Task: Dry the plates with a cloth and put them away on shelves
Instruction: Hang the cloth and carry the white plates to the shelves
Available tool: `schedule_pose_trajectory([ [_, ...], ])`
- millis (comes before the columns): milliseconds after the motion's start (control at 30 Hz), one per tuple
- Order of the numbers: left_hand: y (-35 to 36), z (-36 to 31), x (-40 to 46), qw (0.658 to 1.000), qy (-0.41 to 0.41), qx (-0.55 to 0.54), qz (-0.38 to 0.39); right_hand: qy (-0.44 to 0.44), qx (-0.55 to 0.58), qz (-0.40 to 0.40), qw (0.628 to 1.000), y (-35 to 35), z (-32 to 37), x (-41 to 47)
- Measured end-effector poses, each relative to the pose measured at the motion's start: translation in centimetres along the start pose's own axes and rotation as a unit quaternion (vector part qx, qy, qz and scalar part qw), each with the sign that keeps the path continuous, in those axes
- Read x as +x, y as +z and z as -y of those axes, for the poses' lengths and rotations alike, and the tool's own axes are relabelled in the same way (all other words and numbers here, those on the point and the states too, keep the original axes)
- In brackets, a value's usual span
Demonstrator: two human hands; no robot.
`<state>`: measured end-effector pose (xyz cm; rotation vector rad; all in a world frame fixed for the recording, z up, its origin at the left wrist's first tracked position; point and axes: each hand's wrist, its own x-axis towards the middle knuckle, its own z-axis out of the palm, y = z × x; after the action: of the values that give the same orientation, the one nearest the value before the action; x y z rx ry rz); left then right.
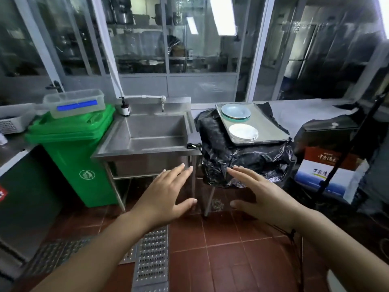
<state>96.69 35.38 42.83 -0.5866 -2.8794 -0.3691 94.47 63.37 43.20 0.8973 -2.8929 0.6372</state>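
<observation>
A: Steel tray [271, 131] sat on a stand under black plastic sheeting [242, 161], right of the sink [147, 131]; two stacks of plates [243, 132] lay on it.

B: And the hands?

A: Left hand [166, 194] and right hand [263, 192] were spread flat, holding nothing. The stand itself was hidden, and no cloth was discernible.

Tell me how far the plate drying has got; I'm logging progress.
Nothing looks done. Both stacks, the bluish plates and the white plates, sit on the metal tray. The left hand and right hand are open and empty; no cloth shows. Drying and shelving remain.
</observation>
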Motion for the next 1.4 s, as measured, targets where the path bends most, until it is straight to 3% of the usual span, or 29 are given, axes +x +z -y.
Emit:
schedule_pose_trajectory([
  [233,2.8,7.7,15.5,0.996,0.073,0.025,0.046,0.083,0.014,-0.043,0.996,0.3,-8.2,10.7],
  [533,7.9,10.7,32.3,0.991,0.11,0.0,0.077,0.168,0.026,-0.064,0.983,0.0,-20.6,17.6],
  [1033,20.4,9.7,56.8,0.984,0.059,-0.028,0.164,0.208,0.029,0.025,0.977,-1.2,-46.1,29.2],
  [1400,27.4,13.4,67.7,0.974,0.082,-0.008,0.211,0.281,0.049,0.054,0.957,0.7,-55.2,36.3],
])
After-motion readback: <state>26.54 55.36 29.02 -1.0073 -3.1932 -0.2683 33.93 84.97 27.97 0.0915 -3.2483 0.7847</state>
